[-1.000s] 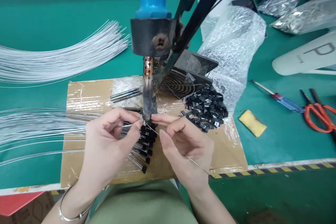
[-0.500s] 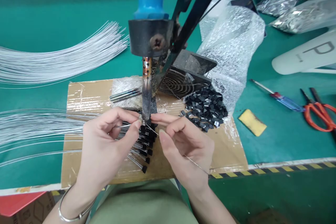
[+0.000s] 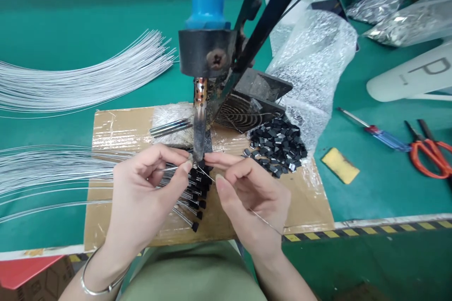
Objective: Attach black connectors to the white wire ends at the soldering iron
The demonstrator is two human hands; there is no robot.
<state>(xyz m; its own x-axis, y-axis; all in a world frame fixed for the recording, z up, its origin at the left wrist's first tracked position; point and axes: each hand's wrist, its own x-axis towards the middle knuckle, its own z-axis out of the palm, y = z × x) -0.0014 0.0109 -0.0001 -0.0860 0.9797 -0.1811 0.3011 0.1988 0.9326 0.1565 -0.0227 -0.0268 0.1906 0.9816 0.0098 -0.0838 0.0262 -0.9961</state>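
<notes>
My left hand (image 3: 144, 193) pinches a thin white wire (image 3: 169, 169) between thumb and forefinger, its end close under the tip of a soldering iron (image 3: 199, 127). The iron, with a blue handle, points down from a black stand arm (image 3: 263, 23). A thin strand of solder wire (image 3: 265, 222) runs through my right hand (image 3: 256, 197), and its free end reaches toward the iron's tip. My right forefinger stretches to the tip area; what it touches there is too small to make out. Below lie several wires with black connectors (image 3: 195, 226) on their ends.
Cardboard (image 3: 303, 207) covers the work spot. Small black pieces (image 3: 278, 146) are heaped to the right, near a yellow sponge (image 3: 340, 165), a screwdriver (image 3: 381, 134) and orange-handled scissors (image 3: 429, 153). A white wire bundle (image 3: 88, 87) lies at left, bubble wrap (image 3: 314, 61) behind.
The whole view has shifted slightly, with the iron appearing a little farther right. Both hands keep the same grip and pose at the iron's tip.
</notes>
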